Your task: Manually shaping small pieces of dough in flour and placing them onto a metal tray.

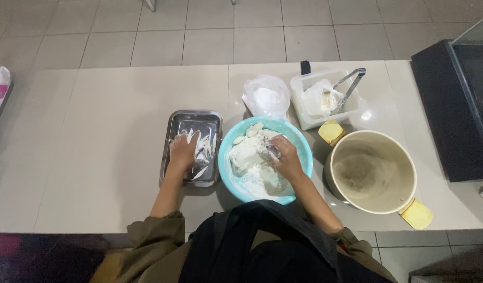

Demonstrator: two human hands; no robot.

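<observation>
A light blue bowl (300,147) holds floury white pieces (247,155) and stands in front of me. My right hand (285,155) is down inside it, fingers curled among the pieces; whether it grips one I cannot tell. Left of the bowl lies a steel tray (173,126) with several flour-coated strips (205,148). My left hand (183,151) rests in that tray on the strips, dusted with flour, fingers bent.
A cream bucket (372,173) with yellow handles stands to the right. Behind the bowl are a plastic bag of white powder (266,96) and a clear tub (306,116) with metal tongs (350,86). A black appliance (451,110) sits at the far right.
</observation>
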